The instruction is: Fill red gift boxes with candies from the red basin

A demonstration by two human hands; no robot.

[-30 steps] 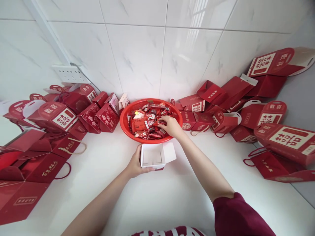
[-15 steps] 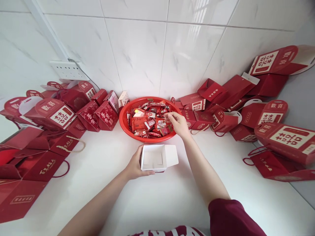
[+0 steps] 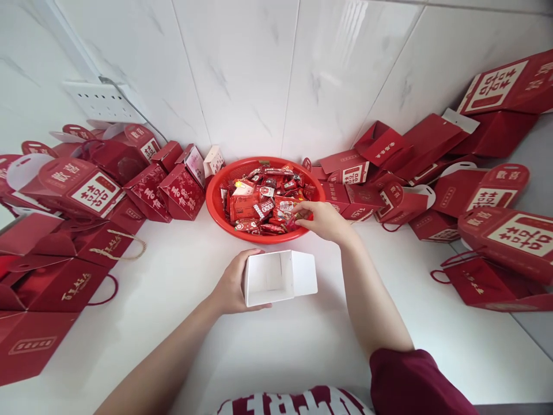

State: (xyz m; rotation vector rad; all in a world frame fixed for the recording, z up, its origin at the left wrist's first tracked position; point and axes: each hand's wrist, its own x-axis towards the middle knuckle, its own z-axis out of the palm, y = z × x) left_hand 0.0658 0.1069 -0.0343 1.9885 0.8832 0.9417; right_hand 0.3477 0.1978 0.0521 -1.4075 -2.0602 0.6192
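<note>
My left hand (image 3: pixel 237 285) is wrapped round the left side of a small box (image 3: pixel 270 279). White inside, the box stands with its mouth toward me and its flap folded out to the right; nothing lies in it. Above it is a red plastic basket (image 3: pixel 222 225) holding many wrapped candies (image 3: pixel 261 202) in red packaging. Over the basket's front right rim, my right hand (image 3: pixel 322 222) pinches a small candy in a pinkish-red wrapper (image 3: pixel 294 223). The fingers partly cover that candy.
Folded red gift boxes (image 3: pixel 97 190) with gold and white characters crowd the left side of the white table (image 3: pixel 276 357). More red boxes (image 3: pixel 510 236) are piled along the right. A tiled wall (image 3: pixel 246 75) rises behind, with a socket strip (image 3: pixel 99 102) and cable.
My right hand has moved down toward the basket's front right rim, now with a candy between its fingers. The box in my left hand is tilted a little differently. The camera view has shifted slightly.
</note>
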